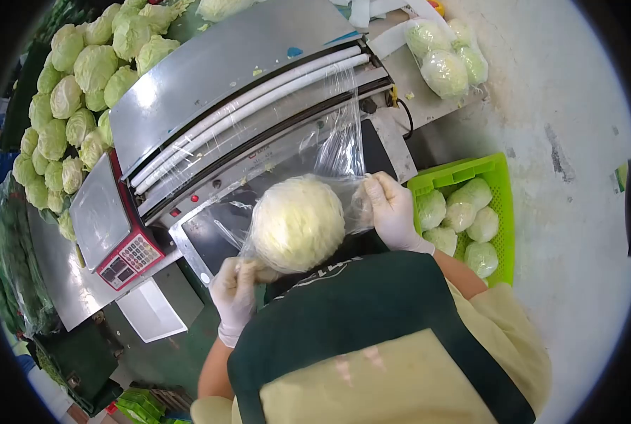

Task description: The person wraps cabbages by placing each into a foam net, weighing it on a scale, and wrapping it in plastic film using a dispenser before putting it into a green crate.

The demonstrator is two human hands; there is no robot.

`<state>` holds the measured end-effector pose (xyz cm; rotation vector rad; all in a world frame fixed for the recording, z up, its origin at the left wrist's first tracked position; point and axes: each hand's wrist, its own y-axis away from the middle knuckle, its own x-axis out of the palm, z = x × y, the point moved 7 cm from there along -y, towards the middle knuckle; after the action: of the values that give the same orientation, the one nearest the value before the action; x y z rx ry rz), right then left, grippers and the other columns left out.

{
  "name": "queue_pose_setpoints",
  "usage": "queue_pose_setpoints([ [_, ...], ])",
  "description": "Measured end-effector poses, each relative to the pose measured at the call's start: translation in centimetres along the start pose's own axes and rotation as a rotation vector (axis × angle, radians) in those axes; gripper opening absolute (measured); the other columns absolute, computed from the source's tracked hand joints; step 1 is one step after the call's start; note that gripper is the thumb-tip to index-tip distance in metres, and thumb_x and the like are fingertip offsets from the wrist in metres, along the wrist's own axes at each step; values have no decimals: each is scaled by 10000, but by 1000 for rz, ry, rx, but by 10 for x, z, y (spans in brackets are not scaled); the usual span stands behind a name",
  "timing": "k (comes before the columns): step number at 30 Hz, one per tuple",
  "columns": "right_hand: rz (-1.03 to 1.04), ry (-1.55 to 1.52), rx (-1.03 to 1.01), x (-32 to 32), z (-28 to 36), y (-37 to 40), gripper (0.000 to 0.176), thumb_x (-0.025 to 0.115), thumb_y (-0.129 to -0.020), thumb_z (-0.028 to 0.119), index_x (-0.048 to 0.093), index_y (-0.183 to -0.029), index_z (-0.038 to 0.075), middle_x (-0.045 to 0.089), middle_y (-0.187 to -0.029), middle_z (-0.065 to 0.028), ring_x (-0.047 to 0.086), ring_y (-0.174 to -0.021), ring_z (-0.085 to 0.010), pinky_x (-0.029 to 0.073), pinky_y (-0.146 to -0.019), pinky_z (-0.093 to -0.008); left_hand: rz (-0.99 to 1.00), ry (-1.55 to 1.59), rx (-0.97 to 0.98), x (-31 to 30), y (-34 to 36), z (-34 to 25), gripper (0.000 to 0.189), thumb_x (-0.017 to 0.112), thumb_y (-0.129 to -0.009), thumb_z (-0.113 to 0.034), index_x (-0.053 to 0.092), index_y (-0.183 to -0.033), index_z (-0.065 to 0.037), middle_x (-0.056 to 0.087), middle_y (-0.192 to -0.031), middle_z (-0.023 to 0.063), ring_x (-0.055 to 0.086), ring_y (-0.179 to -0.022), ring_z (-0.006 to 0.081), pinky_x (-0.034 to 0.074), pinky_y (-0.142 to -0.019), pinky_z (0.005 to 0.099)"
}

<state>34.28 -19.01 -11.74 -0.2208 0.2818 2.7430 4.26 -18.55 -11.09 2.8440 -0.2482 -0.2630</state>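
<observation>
A pale green cabbage (298,224) sits between my two gloved hands, close to my apron, with clear plastic film (338,145) over and around it. The film stretches from the wrapping machine (234,134) down to the cabbage. My left hand (236,286), in a white glove, pinches the film at the cabbage's lower left. On the right side, my right hand (390,206), also gloved, is closed on the film's edge, a little away from the cabbage.
Many unwrapped cabbages (95,67) are piled at the upper left. A red scale (133,260) stands left of the machine. At the right, a green crate (505,212) holds several wrapped cabbages. Bagged cabbages (446,71) lie at the upper right. A white tray (149,311) is below the scale.
</observation>
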Motion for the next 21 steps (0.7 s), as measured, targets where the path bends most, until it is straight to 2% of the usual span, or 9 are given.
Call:
queue_pose_setpoints([
  [1,-57,55,-13,-4,1,5,284,533,-1025,191,595,-798,31,542,-660,31,472,-572,-35,388,-523,-226,-152,130,5,1,7,-6,266,563,-1011,-193,596,-839,7,617,-615,59,550,-487,109,457,-478,238],
  [5,-131,38,154,-26,-16,34,297,567,-1010,215,612,-795,14,487,-560,33,408,-474,-32,339,-464,-227,-417,453,-299,-5,53,45,322,558,-1015,-256,612,-832,3,592,-582,43,518,-425,99,389,-395,220],
  [13,-97,47,437,-50,-98,64,335,580,-983,252,614,-744,20,558,-591,3,463,-500,-63,364,-475,-254,-352,338,-422,-5,55,98,340,507,-1032,-230,642,-812,-9,527,-550,-14,403,-397,48,286,-377,220],
  [15,-42,31,452,-27,-140,50,327,593,-966,264,639,-770,6,600,-634,-16,506,-557,-88,399,-509,-280,-314,362,-401,4,37,126,320,517,-1029,-227,670,-899,22,619,-694,8,516,-549,66,397,-495,222],
  [16,41,-9,500,1,-168,46,323,613,-949,288,680,-831,-6,643,-713,-39,558,-652,-125,454,-596,-316,-287,364,-381,14,25,135,306,527,-1025,-215,680,-938,35,656,-761,21,561,-620,78,447,-552,230],
  [17,258,83,697,35,-164,45,288,592,-960,258,699,-909,-4,677,-827,-62,602,-755,-141,490,-689,-323,-249,330,-318,25,16,144,281,533,-1020,-190,682,-975,43,673,-829,33,585,-705,90,473,-626,243],
  [18,394,-142,437,70,-167,35,268,577,-971,239,700,-973,1,695,-945,-85,626,-837,-153,506,-764,-323,-213,293,-252,32,10,148,261,538,-1016,-164,684,-1012,52,691,-897,45,610,-789,102,499,-700,257],
  [19,403,-453,734,88,-155,44,252,582,-968,213,684,-1035,-7,697,-1011,-86,631,-891,-156,508,-792,-329,-192,345,-256,37,9,151,223,575,-996,-137,683,-1022,56,697,-917,48,624,-831,109,510,-734,263],
  [21,541,-598,839,110,-154,52,251,572,-969,200,666,-1063,-12,690,-1033,-76,628,-894,-148,510,-782,-336,-179,444,-225,48,8,161,214,599,-982,-147,684,-1024,44,697,-926,61,625,-824,117,511,-736,268],
])
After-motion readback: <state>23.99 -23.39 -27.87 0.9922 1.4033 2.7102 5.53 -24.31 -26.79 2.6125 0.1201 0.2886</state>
